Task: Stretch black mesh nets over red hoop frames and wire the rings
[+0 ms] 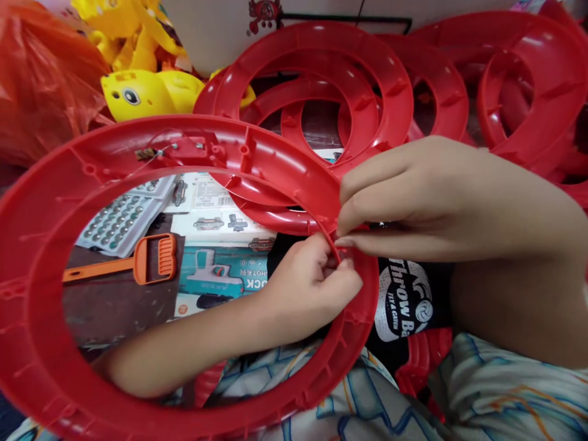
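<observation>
A large red plastic ring (41, 343) fills the left and middle of the head view, tilted up in front of me. My left arm reaches through its hole, and my left hand (312, 285) is closed in a pinch at the ring's inner right edge. My right hand (413, 199) comes from the right, fingers pressed together on the same spot of the rim. What the fingertips pinch is too small to make out. A small metal part with thin wire (151, 152) sits on the ring's upper rim.
Several more red rings (390, 79) are stacked behind. Yellow toy figures (138, 92) and an orange plastic bag (41, 73) lie at upper left. Through the hole show printed cardboard boxes (220, 275), a tray of metal balls (119, 220) and an orange tool (151, 260).
</observation>
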A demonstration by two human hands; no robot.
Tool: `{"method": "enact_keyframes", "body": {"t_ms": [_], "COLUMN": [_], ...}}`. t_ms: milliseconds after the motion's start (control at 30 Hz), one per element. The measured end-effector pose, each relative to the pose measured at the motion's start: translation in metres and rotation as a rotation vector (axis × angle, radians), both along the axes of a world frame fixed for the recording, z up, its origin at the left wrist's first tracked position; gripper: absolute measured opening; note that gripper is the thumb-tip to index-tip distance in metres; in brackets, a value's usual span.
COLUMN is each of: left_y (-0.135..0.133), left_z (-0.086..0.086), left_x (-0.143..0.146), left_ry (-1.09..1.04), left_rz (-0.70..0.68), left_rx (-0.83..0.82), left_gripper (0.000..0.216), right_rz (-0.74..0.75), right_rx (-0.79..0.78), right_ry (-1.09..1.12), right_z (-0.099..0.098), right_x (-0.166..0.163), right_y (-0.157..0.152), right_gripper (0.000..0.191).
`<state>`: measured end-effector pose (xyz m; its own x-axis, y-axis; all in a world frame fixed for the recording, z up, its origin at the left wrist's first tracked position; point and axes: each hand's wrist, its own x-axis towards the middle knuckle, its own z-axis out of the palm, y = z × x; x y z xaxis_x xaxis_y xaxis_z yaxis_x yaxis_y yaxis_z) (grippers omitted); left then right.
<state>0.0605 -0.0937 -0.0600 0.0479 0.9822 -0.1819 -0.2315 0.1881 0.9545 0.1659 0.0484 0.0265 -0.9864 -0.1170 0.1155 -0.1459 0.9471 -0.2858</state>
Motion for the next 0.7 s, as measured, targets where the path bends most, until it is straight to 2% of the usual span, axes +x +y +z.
{"method": "enact_keyframes", "body": {"t_ms": [100,200,300,400,533,600,700], "left_y": [-0.001,-0.002,-0.002,-0.004,-0.004,-0.004,-0.003], "left_z": [0.001,0.003,0.004,0.005,0.003,0.000,-0.007], "left_x": [0.001,0.001,0.001,0.001,0.003,0.003,0.003], "left_ry": [0.003,0.015,0.041,0.054,0.092,0.134,0.229], "left_rz": [0.007,0.025,0.034,0.009,0.109,0.143,0.156], "left_rx": [0.010,-0.029,-0.061,-0.086,-0.058,-0.009,0.070], "left_gripper": [0.012,0.009,0.009,0.010,0.025,0.032,0.027], "right_rz": [0.009,-0.003,-0.046,-0.106,-0.162,-0.186,-0.158], "right_rx": [-0.046,-0.093,-0.076,0.001,0.064,0.157,0.375], "right_ry": [-0.030,-0.057,-0.035,0.024,0.033,0.015,0.037], "right_z": [-0.001,-0.003,-0.005,-0.007,-0.005,-0.002,0.006], "right_x": [-0.002,-0.005,-0.006,-0.007,-0.009,-0.008,0.000], "right_y": [0.002,0.001,-0.002,-0.005,-0.007,-0.007,-0.007], "right_gripper": [0.050,0.043,0.038,0.032,0.028,0.032,0.037]}}
